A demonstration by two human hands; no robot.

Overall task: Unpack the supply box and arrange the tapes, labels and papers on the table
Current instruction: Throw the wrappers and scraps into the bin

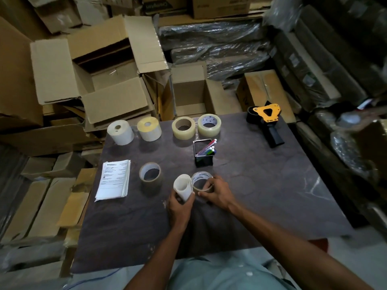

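Your left hand (180,208) grips a rolled white paper (183,187), upright, mid-counter; your right hand (216,192) pinches a clear tape roll (202,182) flat on the counter (261,185), touching the paper. Pen holder (203,152) just behind; brown tape (150,174) and paper stack (114,180) left. Bare counter lies right and toward you.

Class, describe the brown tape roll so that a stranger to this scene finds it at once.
Start at the dark table. Near its left edge lies a stack of printed papers; the brown tape roll stands just right of it. Unlike the two clear tape rolls in the far row, it is brown and stands alone.
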